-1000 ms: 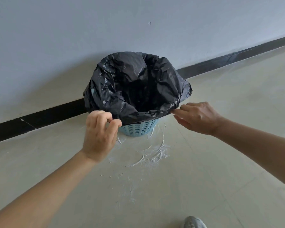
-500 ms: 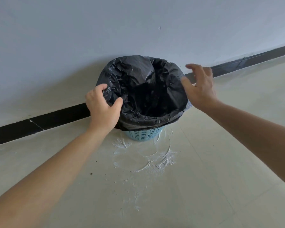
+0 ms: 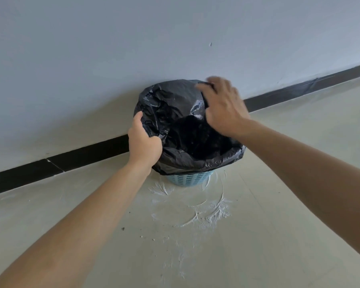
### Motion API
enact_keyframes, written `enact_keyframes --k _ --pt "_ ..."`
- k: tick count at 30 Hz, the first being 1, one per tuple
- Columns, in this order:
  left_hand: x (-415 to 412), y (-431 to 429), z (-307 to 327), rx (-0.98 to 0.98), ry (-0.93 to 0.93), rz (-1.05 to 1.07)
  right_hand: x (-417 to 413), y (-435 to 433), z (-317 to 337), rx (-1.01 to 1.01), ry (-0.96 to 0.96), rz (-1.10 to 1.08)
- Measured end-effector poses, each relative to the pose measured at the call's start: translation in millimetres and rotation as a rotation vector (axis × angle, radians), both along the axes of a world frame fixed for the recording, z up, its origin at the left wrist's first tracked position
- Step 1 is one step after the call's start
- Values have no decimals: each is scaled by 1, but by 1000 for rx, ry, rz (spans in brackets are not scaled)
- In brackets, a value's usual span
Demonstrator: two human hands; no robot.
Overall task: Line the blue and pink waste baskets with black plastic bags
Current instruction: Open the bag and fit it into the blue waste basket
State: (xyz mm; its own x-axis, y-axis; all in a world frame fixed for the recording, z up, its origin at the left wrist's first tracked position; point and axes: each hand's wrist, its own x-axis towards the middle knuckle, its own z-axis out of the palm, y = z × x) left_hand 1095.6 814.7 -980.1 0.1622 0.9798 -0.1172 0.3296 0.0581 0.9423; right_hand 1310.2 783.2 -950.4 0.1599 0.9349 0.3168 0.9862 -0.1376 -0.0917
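Right hand (image 3: 224, 107) now at bag's (image 3: 175, 113) far rim

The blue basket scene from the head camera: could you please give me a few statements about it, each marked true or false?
1. The black bag is draped over the rim of the blue basket. True.
2. The left hand grips the bag's left edge. True.
3. The right hand rests flat on the floor. False: it is raised at the bag's far right rim.
4. A pink basket stands beside the blue one. False: none is in view.
5. White powdery streaks mark the floor before the basket. True.
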Motion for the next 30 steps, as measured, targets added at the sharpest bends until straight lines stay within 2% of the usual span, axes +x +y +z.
enact_keyframes --k 2,4,5,7,10,12,15,17,19,26,30 --pt "-1 0 0 20 8 -10 -24 15 -10 -264 65 107" --pt "-1 -1 -1 47 30 -15 -42 24 -25 -636 127 73" --pt "-2 -1 -1 63 45 -18 -46 26 -29 -736 162 61" --pt "-3 -1 0 103 125 -27 -45 29 -22 -663 232 62" --pt "-7 5 3 160 371 -55 -26 25 4 -192 178 8" --pt "-9 13 7 229 373 -76 -2 14 11 -22 116 -61" --pt "-8 27 10 337 346 -161 32 -12 1 -129 184 -212" --pt "-3 33 5 382 449 -252 44 -23 -15 -213 358 -245" --pt "2 37 -4 453 559 -280 52 -23 -28 -198 451 -256" --pt "1 37 -8 500 633 -278 48 -20 -33 -138 439 -308" --pt "-3 29 27 350 698 -386 28 -24 4 -172 172 -307"
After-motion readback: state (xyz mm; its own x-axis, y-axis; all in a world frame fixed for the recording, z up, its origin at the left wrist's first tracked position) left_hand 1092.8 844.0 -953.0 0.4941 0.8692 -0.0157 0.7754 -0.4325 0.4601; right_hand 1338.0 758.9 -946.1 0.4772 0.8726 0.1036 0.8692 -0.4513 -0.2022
